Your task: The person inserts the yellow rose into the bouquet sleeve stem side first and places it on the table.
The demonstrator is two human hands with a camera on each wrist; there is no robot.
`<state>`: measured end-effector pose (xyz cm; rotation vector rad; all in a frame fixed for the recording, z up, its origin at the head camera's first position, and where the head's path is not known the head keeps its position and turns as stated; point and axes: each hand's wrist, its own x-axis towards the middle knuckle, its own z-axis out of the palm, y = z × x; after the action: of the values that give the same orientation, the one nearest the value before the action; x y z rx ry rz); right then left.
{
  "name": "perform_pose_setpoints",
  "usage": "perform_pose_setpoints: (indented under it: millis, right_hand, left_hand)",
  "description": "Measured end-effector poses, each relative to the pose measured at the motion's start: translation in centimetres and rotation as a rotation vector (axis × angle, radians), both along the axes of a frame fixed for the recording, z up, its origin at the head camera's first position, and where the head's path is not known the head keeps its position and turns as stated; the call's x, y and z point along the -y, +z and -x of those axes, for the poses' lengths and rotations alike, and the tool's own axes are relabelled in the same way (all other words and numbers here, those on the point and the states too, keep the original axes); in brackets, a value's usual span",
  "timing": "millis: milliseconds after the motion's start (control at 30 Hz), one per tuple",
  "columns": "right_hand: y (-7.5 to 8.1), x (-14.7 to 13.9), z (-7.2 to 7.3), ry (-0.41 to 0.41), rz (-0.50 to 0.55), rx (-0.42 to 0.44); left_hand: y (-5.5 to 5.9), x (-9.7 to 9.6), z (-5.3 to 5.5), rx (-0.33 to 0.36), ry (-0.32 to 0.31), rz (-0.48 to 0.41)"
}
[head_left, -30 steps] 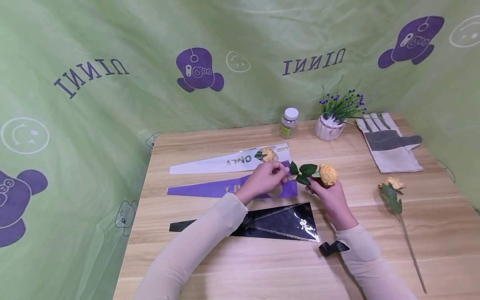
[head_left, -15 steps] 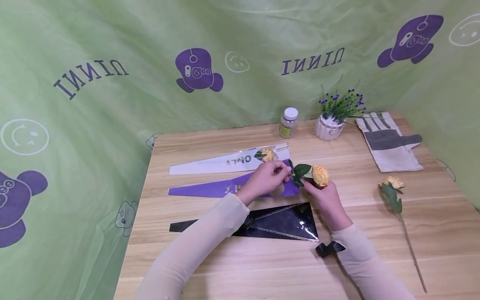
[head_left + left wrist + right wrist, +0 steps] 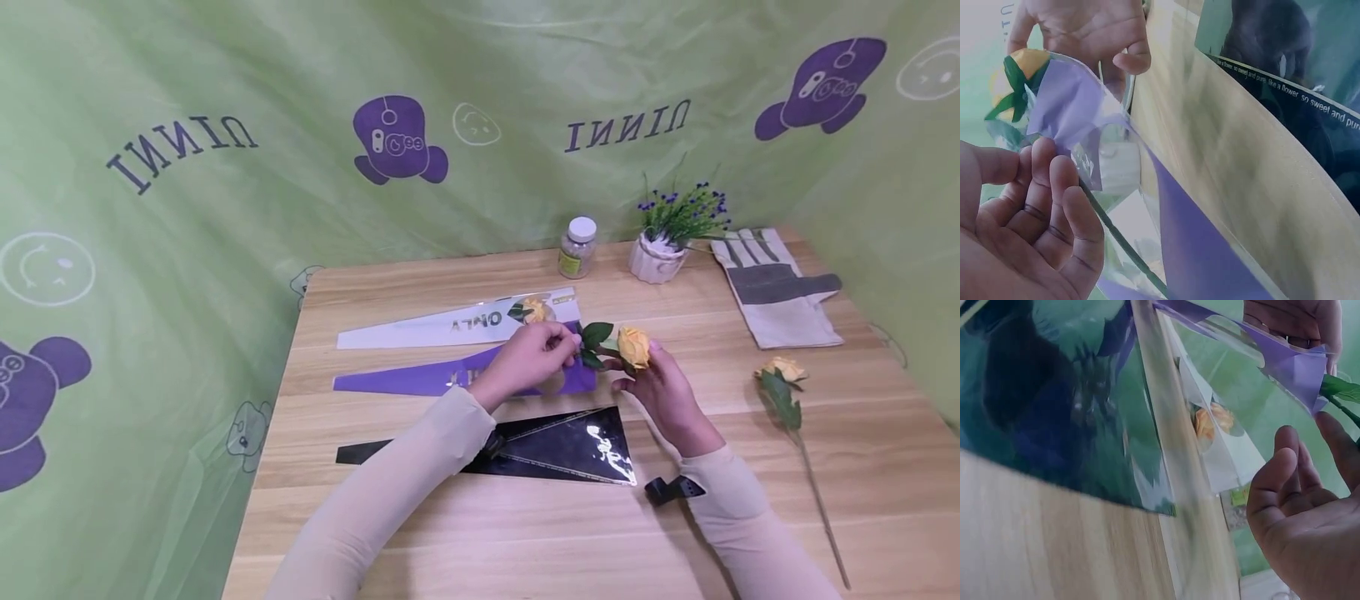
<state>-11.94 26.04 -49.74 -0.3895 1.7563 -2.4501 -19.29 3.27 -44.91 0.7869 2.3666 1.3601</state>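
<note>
My left hand [image 3: 536,352] pinches the wide mouth of a purple flower sleeve [image 3: 408,377], beside the leaves of a yellow artificial rose [image 3: 633,346]. In the left wrist view, the rose's green stem [image 3: 1124,242] runs down along the sleeve, past the curled fingers; whether they pinch the stem too is hidden. My right hand [image 3: 671,404] is at the bloom with loosely bent fingers. Seen from the right wrist, its thumb and fingers are apart, and one fingertip is close to the sleeve's purple corner [image 3: 1304,378].
A white sleeve [image 3: 405,331] holding another yellow rose lies behind, a black sleeve [image 3: 562,446] in front. One more rose [image 3: 783,400] lies at right. A lidded bottle [image 3: 577,247], potted plant [image 3: 660,257] and work glove [image 3: 780,287] stand or lie at the back.
The rose has shifted left toward the purple sleeve, its leaves now nearer my left hand. My right hand went left with it, then loosened and drew slightly back right. The left hand stays nearly still.
</note>
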Motion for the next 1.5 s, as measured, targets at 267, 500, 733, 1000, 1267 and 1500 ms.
perform_pose_setpoints:
  millis: [267,500,733,1000,1267,1500]
  right_hand:
    - [0.0,0.5,0.0,-0.016,-0.047,0.084]
    - [0.2,0.7,0.2,-0.027,-0.07,0.075]
    - [0.2,0.6,0.1,-0.083,-0.136,0.097]
    - [0.1,0.6,0.2,-0.149,-0.22,0.104]
    - [0.0,1.7,0.5,-0.318,-0.321,0.087]
    - [0.2,2.4,0.7,-0.429,-0.312,0.035]
  left_hand:
    - [0.4,0.2,-0.3,0.002,-0.012,0.03]
    - [0.4,0.5,-0.3,-0.01,-0.008,0.028]
    - [0.4,0.3,-0.2,-0.037,-0.015,0.039]
    - [0.6,0.1,-0.2,-0.051,-0.026,0.033]
    - [0.7,-0.1,-0.3,-0.034,-0.031,0.028]
    - [0.7,-0.4,-0.2,-0.048,-0.037,0.047]
